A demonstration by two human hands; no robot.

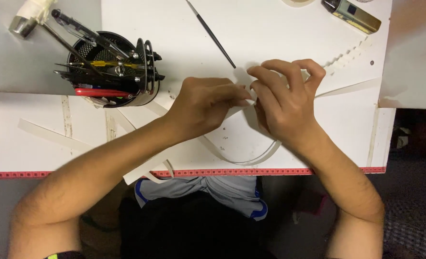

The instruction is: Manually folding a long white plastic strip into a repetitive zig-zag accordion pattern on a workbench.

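Observation:
My left hand (206,105) and my right hand (285,98) meet at the middle of a white table (318,29), fingertips pinched together on a thin white paper strip (251,159). The strip loops down toward the table's front edge and curls back up under my right wrist. Another length of it runs out to the right from behind my right hand (347,88). The exact spot where the fingers pinch is hidden by the fingers themselves.
A black mesh tool holder (112,72) with pliers, tweezers and a red-handled tool stands at the left. A thin dark brush (212,33) lies behind my hands. A zigzag-folded paper strip (349,53), a small metallic device (352,14) and loose strips (50,135) lie around. A red ruler edge (222,171) lines the table front.

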